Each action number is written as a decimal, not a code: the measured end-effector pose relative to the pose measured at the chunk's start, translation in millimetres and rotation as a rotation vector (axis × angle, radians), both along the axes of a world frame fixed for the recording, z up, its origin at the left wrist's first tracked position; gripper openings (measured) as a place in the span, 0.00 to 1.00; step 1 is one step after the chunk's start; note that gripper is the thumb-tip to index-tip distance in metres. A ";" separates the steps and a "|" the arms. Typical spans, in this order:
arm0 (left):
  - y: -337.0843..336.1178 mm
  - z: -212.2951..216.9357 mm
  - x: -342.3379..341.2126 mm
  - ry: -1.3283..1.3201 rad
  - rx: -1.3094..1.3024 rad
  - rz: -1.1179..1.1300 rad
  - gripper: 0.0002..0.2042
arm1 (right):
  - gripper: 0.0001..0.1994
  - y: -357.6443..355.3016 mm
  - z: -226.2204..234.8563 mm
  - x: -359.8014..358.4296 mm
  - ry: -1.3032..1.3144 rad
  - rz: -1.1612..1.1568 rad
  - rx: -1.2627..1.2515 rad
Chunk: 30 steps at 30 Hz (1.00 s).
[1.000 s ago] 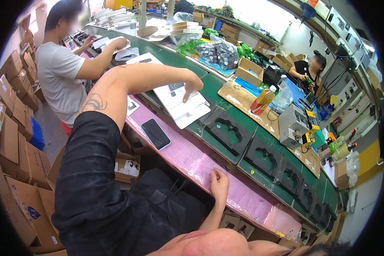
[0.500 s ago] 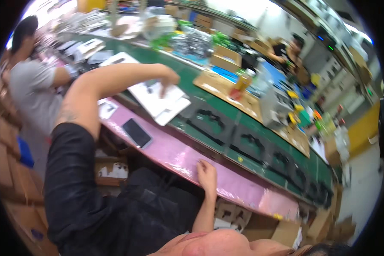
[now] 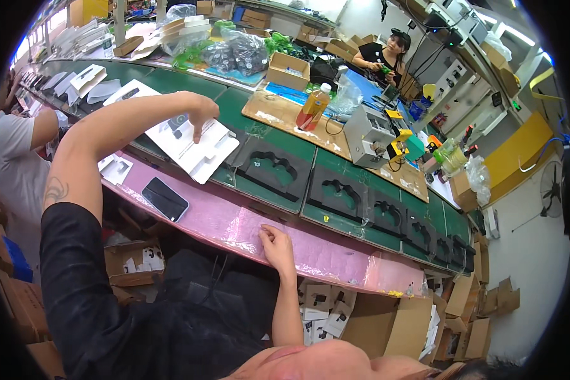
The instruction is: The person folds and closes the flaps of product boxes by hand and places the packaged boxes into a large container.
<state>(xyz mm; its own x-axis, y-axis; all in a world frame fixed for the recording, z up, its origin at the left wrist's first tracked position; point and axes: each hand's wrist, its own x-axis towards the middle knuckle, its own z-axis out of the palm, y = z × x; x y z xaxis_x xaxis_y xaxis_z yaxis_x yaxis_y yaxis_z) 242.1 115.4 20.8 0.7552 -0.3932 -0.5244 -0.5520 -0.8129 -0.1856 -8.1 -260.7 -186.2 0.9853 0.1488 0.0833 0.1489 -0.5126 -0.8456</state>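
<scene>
My left hand (image 3: 202,113) reaches over a white printed cardboard sheet (image 3: 215,152) with cut-out flaps that lies slanted across the green bench edge. One finger points down onto or just above the cardboard; my other fingers are mostly hidden behind the hand. Lower down, my right hand (image 3: 277,247) rests at the pink plastic-covered ledge (image 3: 323,256), its fingers loosely curled and nothing visible in them. Between the hands, a phone (image 3: 165,199) with a dark screen lies on the same ledge.
Several black foam inserts (image 3: 269,166) line the green bench (image 3: 240,107). Behind them, a wooden board (image 3: 259,107) holds a bottle (image 3: 313,107) and a grey machine (image 3: 368,136). Someone in grey (image 3: 19,139) is at left, another person (image 3: 383,60) across. Cardboard boxes (image 3: 135,261) stand below.
The view has shifted, so the bench and both hands appear further left. My left hand stays over the white cardboard, my right hand at the ledge. The person across now faces this way.
</scene>
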 end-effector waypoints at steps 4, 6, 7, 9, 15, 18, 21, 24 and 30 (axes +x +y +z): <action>19.3 -4.9 -11.2 -0.039 -0.053 0.053 0.49 | 0.20 6.3 -1.5 4.3 0.066 0.042 -0.006; 26.6 -4.7 -17.6 -0.107 -0.182 -0.013 0.50 | 0.20 5.7 -3.2 3.8 0.056 0.045 -0.002; 28.8 -4.7 -20.4 -0.107 -0.184 -0.007 0.50 | 0.20 5.9 -2.8 4.0 0.063 0.046 -0.001; 28.1 -1.7 -24.4 -0.115 -0.204 -0.026 0.50 | 0.20 5.1 -1.1 3.1 0.072 0.042 0.001; 22.8 15.2 -49.3 -0.062 -0.275 0.102 0.46 | 0.18 4.0 -1.0 3.5 0.041 0.050 0.006; 23.7 28.3 -59.2 -0.092 -0.254 0.047 0.41 | 0.17 5.4 -2.4 5.3 0.059 0.058 -0.003; 31.2 45.3 -71.5 -0.043 -0.494 0.091 0.38 | 0.17 6.0 0.9 4.7 0.075 0.048 0.017; 28.0 55.0 -89.3 -0.105 -0.723 0.131 0.35 | 0.17 4.0 3.0 3.1 0.069 0.036 0.008; 1.6 37.6 -154.4 -0.202 -1.253 0.229 0.37 | 0.18 8.4 -3.6 2.7 0.163 0.034 0.161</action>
